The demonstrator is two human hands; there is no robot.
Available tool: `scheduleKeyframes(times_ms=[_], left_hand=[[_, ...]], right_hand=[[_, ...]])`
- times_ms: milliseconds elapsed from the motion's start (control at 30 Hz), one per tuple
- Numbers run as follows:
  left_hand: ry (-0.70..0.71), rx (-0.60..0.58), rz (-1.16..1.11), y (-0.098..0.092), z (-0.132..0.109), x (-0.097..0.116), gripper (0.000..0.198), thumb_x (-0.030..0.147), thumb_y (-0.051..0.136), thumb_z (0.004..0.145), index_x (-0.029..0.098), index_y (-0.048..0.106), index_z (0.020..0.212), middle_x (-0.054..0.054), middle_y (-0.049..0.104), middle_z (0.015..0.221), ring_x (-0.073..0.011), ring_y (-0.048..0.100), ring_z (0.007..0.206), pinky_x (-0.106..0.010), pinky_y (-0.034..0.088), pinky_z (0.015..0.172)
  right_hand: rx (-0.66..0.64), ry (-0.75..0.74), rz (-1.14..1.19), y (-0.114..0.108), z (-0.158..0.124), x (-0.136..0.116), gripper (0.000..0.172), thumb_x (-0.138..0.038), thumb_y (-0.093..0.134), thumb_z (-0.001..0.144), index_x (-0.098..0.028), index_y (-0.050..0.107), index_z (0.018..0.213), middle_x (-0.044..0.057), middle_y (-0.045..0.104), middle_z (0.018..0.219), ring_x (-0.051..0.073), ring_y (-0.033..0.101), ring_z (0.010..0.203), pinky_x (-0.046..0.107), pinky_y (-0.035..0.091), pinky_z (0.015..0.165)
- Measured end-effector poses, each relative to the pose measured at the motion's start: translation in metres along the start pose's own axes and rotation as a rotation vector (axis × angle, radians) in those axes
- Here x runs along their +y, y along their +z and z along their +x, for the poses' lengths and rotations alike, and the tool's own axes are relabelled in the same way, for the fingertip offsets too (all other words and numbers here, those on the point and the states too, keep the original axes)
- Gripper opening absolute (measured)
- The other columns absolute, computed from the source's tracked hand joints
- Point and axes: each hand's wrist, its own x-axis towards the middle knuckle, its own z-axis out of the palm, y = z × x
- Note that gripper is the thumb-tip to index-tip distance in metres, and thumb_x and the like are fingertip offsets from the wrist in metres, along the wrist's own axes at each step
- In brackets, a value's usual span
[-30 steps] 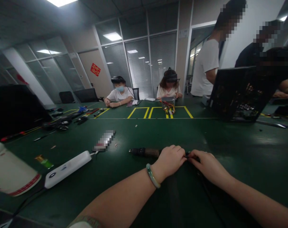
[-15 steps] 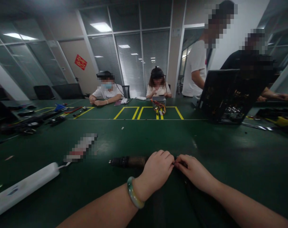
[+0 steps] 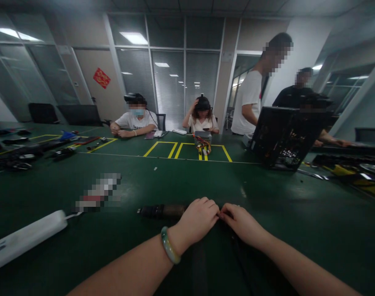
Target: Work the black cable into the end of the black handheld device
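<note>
On the green table lies a long, dark electric screwdriver (image 3: 164, 211), its metal tip pointing left and its grip brownish. My left hand (image 3: 199, 218), with a jade-like bangle (image 3: 170, 245) at the wrist, is closed round its back end, which the hand hides. Right beside it, my right hand (image 3: 241, 222) is closed in a pinch, its fingertips touching the left fingers at the tool's rear. What the right fingers pinch is hidden. A black cord (image 3: 241, 257) runs down the table from below the right hand.
A white power strip (image 3: 28, 240) lies at left, near a blurred-out object (image 3: 97, 193). Black parts and cables (image 3: 20, 160) lie far left. At right stands a black computer case (image 3: 280, 137). Two people sit opposite; two stand at right. A power supply with wires (image 3: 203, 139) sits ahead.
The view has tilted up and shifted slightly, so the table things sit a bit further left. Both hands keep their hold. The seated person at centre has raised a hand to the head.
</note>
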Motion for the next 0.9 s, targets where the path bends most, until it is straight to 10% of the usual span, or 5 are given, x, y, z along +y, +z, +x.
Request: scheduleKeyframes(times_ms=[900], left_hand=[[-0.076, 0.046, -0.152, -0.002, -0.004, 0.002, 0.005, 0.021, 0.057, 0.087, 0.02, 0.057, 0.091, 0.0, 0.06, 0.092, -0.0169, 0.055, 0.086, -0.033, 0.042, 0.077]], right_hand=[[0.026, -0.028, -0.045, -0.003, -0.01, -0.004, 0.015, -0.036, 0.055, 0.089, -0.023, 0.061, 0.087, -0.001, 0.065, 0.082, 0.018, 0.058, 0.08, 0.035, 0.037, 0.083]])
